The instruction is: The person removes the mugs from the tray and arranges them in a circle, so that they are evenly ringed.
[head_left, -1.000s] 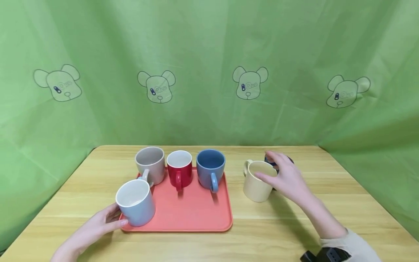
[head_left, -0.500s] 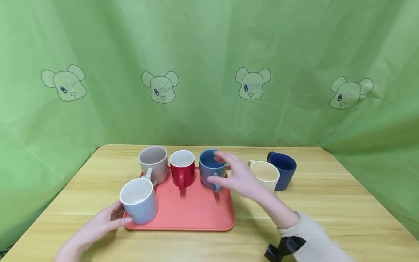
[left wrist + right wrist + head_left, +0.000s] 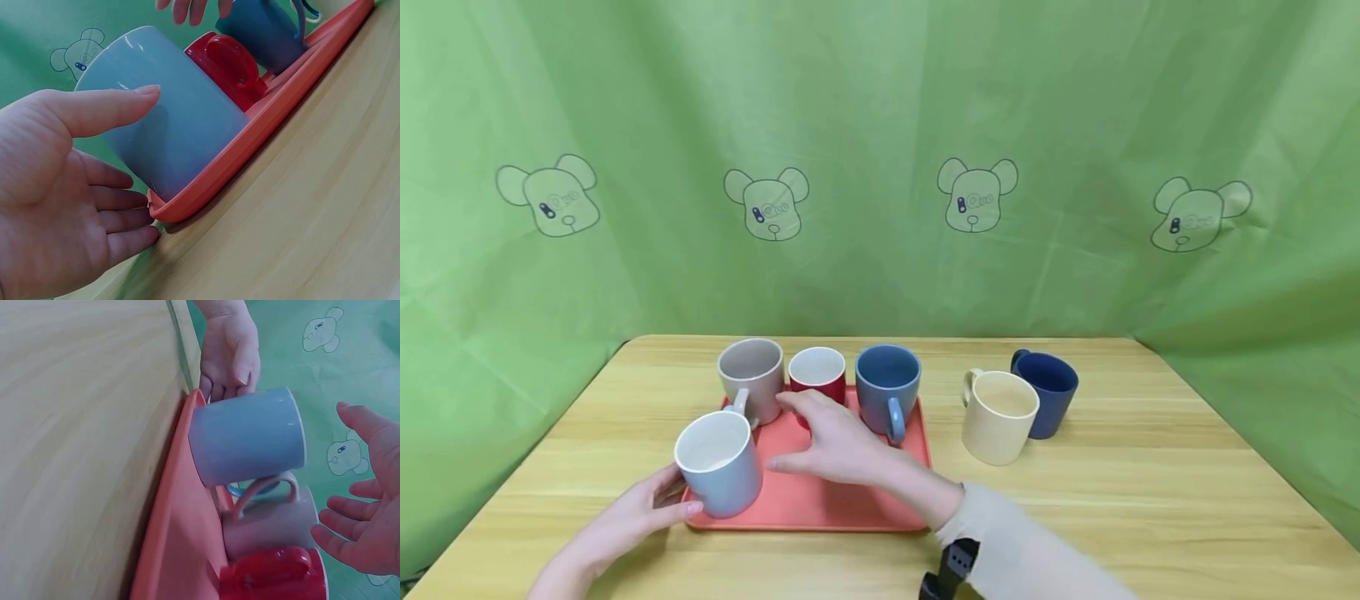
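A light blue mug (image 3: 718, 467) with a white inside stands upright on the front left corner of the red tray (image 3: 820, 508). My left hand (image 3: 632, 517) is at its left side, thumb stretched along the mug and fingers (image 3: 119, 215) loosely extended by the tray's corner. Over the middle of the tray reaches my right hand (image 3: 835, 442), fingers and thumb spread, nothing between them. In the head view it partly hides the red mug (image 3: 820, 375). A grey mug (image 3: 752, 375) stands behind the light blue one, handle forward.
A medium blue mug (image 3: 886, 387) stands at the tray's back right. To the right of the tray, a cream mug (image 3: 1000, 425) and a dark blue mug (image 3: 1048, 392) stand close together on the wooden table (image 3: 1120, 492). A green curtain (image 3: 880, 283) hangs behind.
My right hand has moved left from the cream and dark blue mugs, past the medium blue mug, to over the tray's middle. My left hand stays beside the light blue mug.
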Tool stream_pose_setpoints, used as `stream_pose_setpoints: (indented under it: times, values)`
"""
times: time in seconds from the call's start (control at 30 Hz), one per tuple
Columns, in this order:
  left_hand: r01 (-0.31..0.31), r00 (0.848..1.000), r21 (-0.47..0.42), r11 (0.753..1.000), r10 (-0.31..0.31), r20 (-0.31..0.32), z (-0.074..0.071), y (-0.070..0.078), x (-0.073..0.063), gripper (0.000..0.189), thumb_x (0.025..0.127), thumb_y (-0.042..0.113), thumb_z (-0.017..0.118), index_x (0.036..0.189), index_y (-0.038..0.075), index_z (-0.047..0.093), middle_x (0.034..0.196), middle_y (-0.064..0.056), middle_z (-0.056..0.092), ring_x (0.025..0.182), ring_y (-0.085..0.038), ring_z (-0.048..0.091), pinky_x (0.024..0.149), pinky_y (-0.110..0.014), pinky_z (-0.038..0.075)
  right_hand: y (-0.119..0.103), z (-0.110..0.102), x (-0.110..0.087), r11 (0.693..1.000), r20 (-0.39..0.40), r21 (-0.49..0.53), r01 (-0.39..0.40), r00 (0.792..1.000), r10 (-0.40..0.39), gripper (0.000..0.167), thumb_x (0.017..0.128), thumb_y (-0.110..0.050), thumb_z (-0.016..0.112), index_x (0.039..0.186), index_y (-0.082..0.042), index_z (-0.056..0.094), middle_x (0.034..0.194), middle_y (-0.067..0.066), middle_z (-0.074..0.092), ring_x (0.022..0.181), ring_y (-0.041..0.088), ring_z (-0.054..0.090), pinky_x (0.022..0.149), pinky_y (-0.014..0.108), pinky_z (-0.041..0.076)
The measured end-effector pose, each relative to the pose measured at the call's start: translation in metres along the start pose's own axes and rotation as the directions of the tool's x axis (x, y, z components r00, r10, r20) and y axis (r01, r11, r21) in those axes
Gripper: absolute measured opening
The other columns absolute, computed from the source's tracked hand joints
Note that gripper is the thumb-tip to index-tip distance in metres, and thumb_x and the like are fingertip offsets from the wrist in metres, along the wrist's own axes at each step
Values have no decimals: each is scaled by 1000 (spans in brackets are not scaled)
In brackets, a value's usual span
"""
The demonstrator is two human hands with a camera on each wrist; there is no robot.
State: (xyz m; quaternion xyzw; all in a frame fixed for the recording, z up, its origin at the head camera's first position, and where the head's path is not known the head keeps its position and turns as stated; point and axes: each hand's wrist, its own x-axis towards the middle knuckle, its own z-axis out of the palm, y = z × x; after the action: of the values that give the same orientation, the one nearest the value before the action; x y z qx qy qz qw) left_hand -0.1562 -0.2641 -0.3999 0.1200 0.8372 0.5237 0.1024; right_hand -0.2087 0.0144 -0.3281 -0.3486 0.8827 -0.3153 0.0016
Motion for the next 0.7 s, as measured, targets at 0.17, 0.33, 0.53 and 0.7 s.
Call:
stream_pose_setpoints:
  times: [0.17, 0.33, 0.53, 0.7]
  values:
    - [0, 1000, -7, 1000, 0, -2, 1, 1, 2, 78, 90, 20, 61, 141, -15, 14, 144, -35, 20, 130, -46, 28, 103, -48, 30, -6, 10, 11, 1000, 11, 25, -13, 1000, 13, 78, 75, -49, 72, 138, -12, 43, 131, -1, 50, 118, 13, 46, 96, 32, 43]
    - [-16, 1000, -8, 1000, 16, -1, 1, 1, 0, 75, 90, 18, 60, 140, -17, 15, 143, -36, 22, 129, -47, 28, 101, -30, 37, -11, 19, 23, 999, 27, 10, 47, 999, -47, 73, 74, -43, 75, 134, -11, 46, 121, -3, 53, 108, 9, 48, 87, 24, 45]
    - [-32, 999, -18, 999, 32, -4, 1, -1, -2, 73, 90, 16, 60, 139, -18, 16, 141, -36, 24, 128, -47, 30, 93, -14, 36, -20, 34, 37, 990, 31, -67, 126, 992, -125, 70, 71, -47, 77, 125, -12, 51, 109, -5, 56, 95, 4, 50, 77, 16, 43]
    - [-43, 999, -18, 999, 43, 1, 1, -2, -2, 73, 90, 15, 59, 139, -18, 16, 141, -37, 24, 128, -47, 30, 93, -13, 35, -26, 45, 43, 988, 31, -102, 115, 993, -112, 76, 69, -52, 76, 127, -11, 50, 112, -6, 56, 98, 4, 50, 78, 17, 43]
